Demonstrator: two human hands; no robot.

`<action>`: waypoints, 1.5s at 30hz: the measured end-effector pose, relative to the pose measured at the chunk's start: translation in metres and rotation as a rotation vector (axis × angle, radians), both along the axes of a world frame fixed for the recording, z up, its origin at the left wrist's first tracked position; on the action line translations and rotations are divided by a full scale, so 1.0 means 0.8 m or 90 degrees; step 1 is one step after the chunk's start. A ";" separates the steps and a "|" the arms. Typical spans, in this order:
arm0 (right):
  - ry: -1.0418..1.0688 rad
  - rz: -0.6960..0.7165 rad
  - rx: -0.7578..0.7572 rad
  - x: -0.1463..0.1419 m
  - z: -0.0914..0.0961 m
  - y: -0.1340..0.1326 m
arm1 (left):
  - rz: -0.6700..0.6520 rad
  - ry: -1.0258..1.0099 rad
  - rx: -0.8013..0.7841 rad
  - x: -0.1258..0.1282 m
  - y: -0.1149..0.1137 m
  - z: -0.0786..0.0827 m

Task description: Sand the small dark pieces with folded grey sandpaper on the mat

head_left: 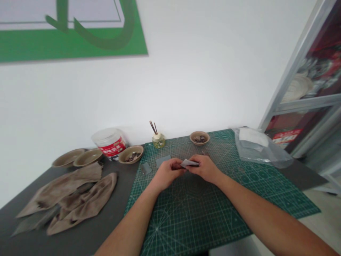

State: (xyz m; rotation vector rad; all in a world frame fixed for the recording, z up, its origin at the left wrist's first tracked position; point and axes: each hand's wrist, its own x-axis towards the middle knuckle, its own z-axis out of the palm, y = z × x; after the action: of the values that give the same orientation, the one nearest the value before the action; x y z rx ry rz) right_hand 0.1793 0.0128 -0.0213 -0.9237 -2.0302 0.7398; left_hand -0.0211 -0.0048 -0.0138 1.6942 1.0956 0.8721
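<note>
My right hand [204,168] is closed around a small folded grey sheet [189,163], its paler face tilted up. Close beside it, my left hand [167,173] has thumb and fingers pinched together near the sheet's left end. Whatever lies between those left fingertips is too small to make out. Both hands are above the green cutting mat [181,227]. Just beyond my left hand, a flat grey sheet [163,160] lies on the mat, and a smaller grey piece [146,168] lies to its left.
Small dark pieces fill a bowl [199,138] at the back and another bowl [130,155] at left. A reed diffuser [158,140] and a plastic tub [109,142] stand by the wall. Brown cloths [77,199] lie left; a clear plastic bag [262,147] lies right.
</note>
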 end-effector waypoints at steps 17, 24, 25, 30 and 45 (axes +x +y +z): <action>0.005 -0.021 0.002 0.000 0.005 -0.003 | 0.007 -0.042 -0.031 0.002 0.000 -0.001; 0.008 -0.002 -0.031 0.002 0.004 -0.003 | 0.014 -0.016 -0.012 0.002 -0.002 0.002; 0.012 0.008 -0.056 0.003 0.004 -0.003 | 0.010 -0.015 -0.011 0.002 -0.002 0.002; 0.033 -0.007 -0.068 0.002 0.004 -0.003 | -0.003 -0.033 -0.011 0.001 -0.001 0.003; 0.041 -0.131 0.003 0.002 0.006 -0.003 | 0.043 -0.065 -0.020 0.001 0.008 -0.011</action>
State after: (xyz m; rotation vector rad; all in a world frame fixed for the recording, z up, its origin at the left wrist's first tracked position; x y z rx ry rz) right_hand 0.1811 0.0102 -0.0164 -1.0733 -1.8468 0.6431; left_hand -0.0206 0.0012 -0.0225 1.5771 1.0975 0.9690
